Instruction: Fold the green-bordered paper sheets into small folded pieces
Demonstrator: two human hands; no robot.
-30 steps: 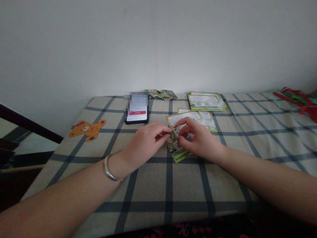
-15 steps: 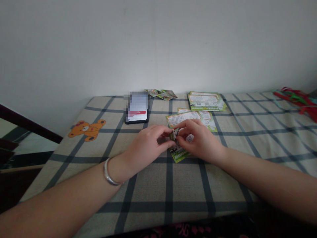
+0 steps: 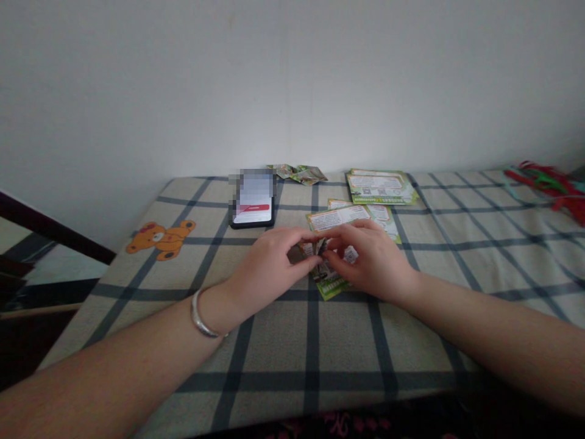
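Observation:
My left hand (image 3: pixel 272 263) and my right hand (image 3: pixel 368 259) meet over the middle of the table. Between their pinched fingertips is a small folded piece of printed paper (image 3: pixel 321 247), mostly covered by the fingers. Thumbs and forefingers of both hands press on it. Directly beneath lies a green-and-white printed sheet (image 3: pixel 336 218), partly hidden by my right hand. A second printed sheet (image 3: pixel 386 214) shows from under it at the right.
A phone (image 3: pixel 253 207) lies left of the sheets. Folded paper pieces (image 3: pixel 307 175) rest by the wall. A stack of printed sheets (image 3: pixel 381 186) is at the back right. Red and green material (image 3: pixel 555 189) lies far right. A bear picture (image 3: pixel 162 239) is on the checked tablecloth (image 3: pixel 274 353).
The folded paper has turned and is now more hidden between my fingers. My fingertips have drawn closer together; both arms stay almost in place.

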